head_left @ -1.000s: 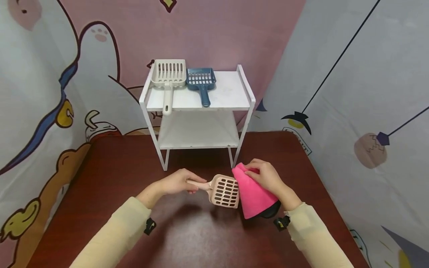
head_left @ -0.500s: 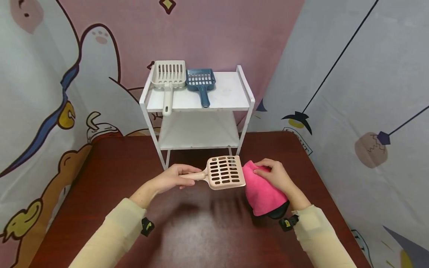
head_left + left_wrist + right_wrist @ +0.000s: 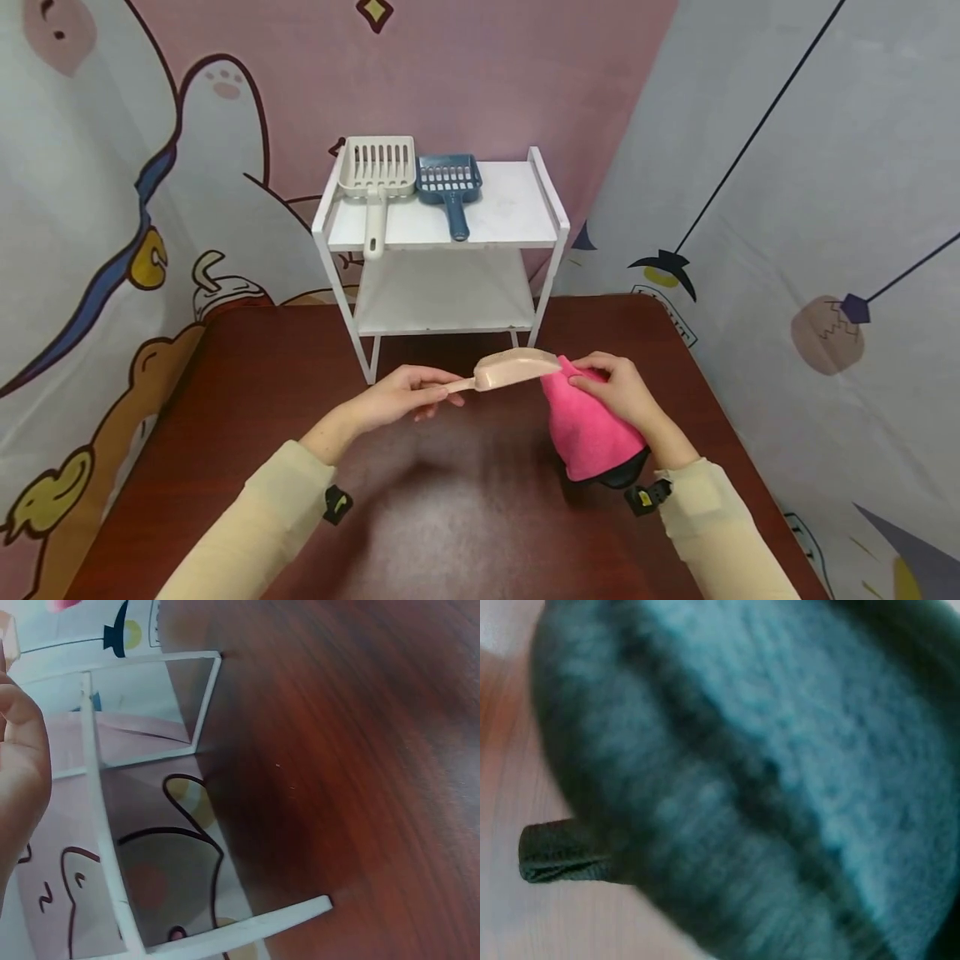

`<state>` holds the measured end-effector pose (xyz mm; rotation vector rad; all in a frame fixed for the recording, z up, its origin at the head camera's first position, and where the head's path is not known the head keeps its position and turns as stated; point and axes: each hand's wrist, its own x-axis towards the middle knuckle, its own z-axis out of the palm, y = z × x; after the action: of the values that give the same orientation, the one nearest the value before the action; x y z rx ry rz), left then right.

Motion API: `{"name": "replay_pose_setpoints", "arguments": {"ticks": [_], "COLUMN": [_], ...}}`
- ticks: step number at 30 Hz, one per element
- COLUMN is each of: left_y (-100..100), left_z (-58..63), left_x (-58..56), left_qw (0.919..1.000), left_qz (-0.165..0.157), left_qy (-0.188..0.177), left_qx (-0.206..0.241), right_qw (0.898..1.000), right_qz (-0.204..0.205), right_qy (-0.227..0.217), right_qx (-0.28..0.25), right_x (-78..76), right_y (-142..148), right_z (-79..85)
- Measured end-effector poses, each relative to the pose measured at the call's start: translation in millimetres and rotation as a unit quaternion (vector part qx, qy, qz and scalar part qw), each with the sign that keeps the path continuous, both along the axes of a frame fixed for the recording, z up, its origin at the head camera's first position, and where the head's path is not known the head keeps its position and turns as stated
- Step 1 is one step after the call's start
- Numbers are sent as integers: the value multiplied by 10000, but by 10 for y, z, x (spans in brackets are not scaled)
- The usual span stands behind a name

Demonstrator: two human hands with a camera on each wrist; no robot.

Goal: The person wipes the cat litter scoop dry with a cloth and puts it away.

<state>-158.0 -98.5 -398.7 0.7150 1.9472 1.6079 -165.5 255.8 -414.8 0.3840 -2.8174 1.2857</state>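
My left hand point(image 3: 397, 395) holds a beige slotted litter scoop point(image 3: 517, 368) by its handle, above the brown table. The scoop is turned nearly edge-on, so its slots are hidden, and its tip is at the upper edge of a pink cleaning cloth point(image 3: 592, 433). My right hand point(image 3: 617, 390) pinches that cloth near its top, thumb against fingers, and the rest hangs down. A dark layer shows below the pink; in the right wrist view this dark fuzzy fabric point(image 3: 697, 825) fills the picture, with a small loop point(image 3: 562, 851) sticking out. Only part of my left hand point(image 3: 22, 765) shows in its wrist view.
A white two-tier shelf point(image 3: 446, 292) stands at the back of the brown table point(image 3: 450, 517). On its top tier lie a cream litter scoop point(image 3: 377, 179) and a blue one point(image 3: 452, 187). Printed curtains point(image 3: 525, 75) hang behind and beside the table.
The scoop has lifted from beside the cloth and tilted from face-on to nearly edge-on. My right hand has shifted slightly right with the cloth, then stayed almost still.
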Motion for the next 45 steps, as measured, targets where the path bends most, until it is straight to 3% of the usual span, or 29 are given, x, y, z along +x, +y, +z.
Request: {"name": "replay_pose_setpoints", "arguments": {"ticks": [5,13,20,22,26,31,45], "left_y": [101,279,419,447,500,569,834], "left_z": [165,420,598,651,750,847,1176], "left_x": [5,-17,-58,-67,-87,-132,-278], "left_qw": [9998,9991,9989,9993,9994,9968,9847], "left_qz": [-76,-97,86,139,157,174,770], "left_qy": [189,272,315,222,93,-51,-581], "left_qx": [-53,302,329,264,301,774,1449], "right_qw": [10000,9995,9997,9996,9993,9997,9992], "right_qz": [24,167,130,144,180,151,259], "right_qy": [28,245,181,210,299,183,303], "right_qx": [-17,-51,141,151,140,94,-61], "right_x": [4,-5,182,189,145,35,31], "right_y": [-1,-4,-194,-204,-167,-70,-46], "right_z": [-1,-14,338,349,261,37,-15]}}
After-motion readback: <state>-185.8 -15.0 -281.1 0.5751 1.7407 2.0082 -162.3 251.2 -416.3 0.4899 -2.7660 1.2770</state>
